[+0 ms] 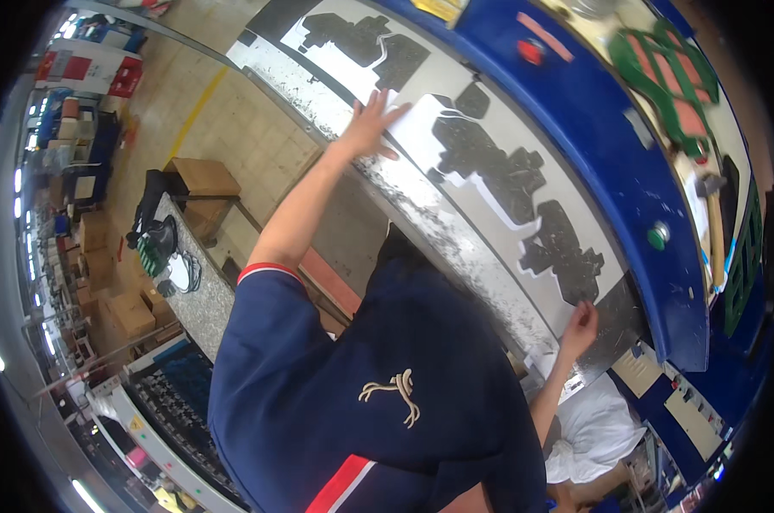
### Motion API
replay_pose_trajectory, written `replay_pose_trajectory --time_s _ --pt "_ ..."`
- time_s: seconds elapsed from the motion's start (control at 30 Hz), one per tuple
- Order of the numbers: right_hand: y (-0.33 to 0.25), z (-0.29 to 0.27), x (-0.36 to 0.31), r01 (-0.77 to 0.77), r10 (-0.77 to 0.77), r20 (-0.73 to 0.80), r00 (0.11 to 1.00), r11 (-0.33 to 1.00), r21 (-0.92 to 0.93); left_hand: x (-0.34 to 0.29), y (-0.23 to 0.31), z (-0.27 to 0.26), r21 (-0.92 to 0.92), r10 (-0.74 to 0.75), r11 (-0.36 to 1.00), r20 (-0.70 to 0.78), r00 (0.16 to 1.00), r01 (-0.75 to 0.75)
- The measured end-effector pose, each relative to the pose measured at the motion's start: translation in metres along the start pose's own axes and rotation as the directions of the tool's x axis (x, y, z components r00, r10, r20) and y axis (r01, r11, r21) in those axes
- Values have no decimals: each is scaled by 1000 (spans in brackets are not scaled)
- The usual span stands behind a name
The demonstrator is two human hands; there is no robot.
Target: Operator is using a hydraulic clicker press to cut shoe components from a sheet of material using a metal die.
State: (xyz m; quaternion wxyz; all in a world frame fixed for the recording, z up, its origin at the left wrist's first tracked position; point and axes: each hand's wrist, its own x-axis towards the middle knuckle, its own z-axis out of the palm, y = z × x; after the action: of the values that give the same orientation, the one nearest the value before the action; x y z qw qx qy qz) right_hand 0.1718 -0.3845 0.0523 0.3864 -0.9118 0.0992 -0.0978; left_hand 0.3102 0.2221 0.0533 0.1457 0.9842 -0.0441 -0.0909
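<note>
Head view, looking down over a dark blue shirt (378, 385) with red and white trim, the picture strongly tilted.

Left hand (371, 125): arm stretched out, palm down, fingers spread and flat. It presses on the upper end of a white sheet (421, 128) with black cut-out shapes. Nothing is gripped; it is an open hand lying on the sheet.

Right hand (580, 327): arm reaches to the sheet's lower end. Fingers lie at the sheet's edge by the lowest black shape (566, 248). Fingertips touch the sheet. Whether they pinch the edge or only rest on it cannot be told at this size.

Sheet: long, lying along the worn, speckled grey bed of a machine (455, 231), between the two hands. Irregular black patches run down its length, and more black pieces (361, 38) lie further up the bed beyond the left hand.

Beyond the sheet: a curved blue machine housing (592, 120) with a red button (530, 51) and a green button (657, 235). Green and red frame shapes (665, 77) lie on the far side of the housing.

Lower right: a white cloth or bag (596, 432) lies below the right forearm.

Left of the person: a speckled grey table (200, 308) with a dark tool and a cable on it, a wooden stool (203, 177) near it, cardboard boxes (130, 312) on the floor, and a yellow floor line (197, 107).
</note>
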Motion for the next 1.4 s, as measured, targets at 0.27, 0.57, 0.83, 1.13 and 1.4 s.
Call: replay_pose_trajectory --time_s 0.27,0.57,0.83,1.13,1.4 --pt "-239 199 23 466 -174 638 750 823 -324 0 -22 27 -93 123 985 -228 966 -147" --pt "-269 226 -32 785 -175 870 461 538 -308 -24 -34 34 -327 22 932 -385 922 -159" --pt "-265 231 -43 682 -294 786 544 700 -211 -79 -51 30 -217 -268 954 -318 909 206" --pt "-268 224 -51 577 -227 737 636 775 -259 -58 -32 43 -74 -189 982 -239 952 176" --pt "-262 236 0 272 -96 508 856 919 -284 -16 -99 -3 -868 -650 397 -35 759 299"
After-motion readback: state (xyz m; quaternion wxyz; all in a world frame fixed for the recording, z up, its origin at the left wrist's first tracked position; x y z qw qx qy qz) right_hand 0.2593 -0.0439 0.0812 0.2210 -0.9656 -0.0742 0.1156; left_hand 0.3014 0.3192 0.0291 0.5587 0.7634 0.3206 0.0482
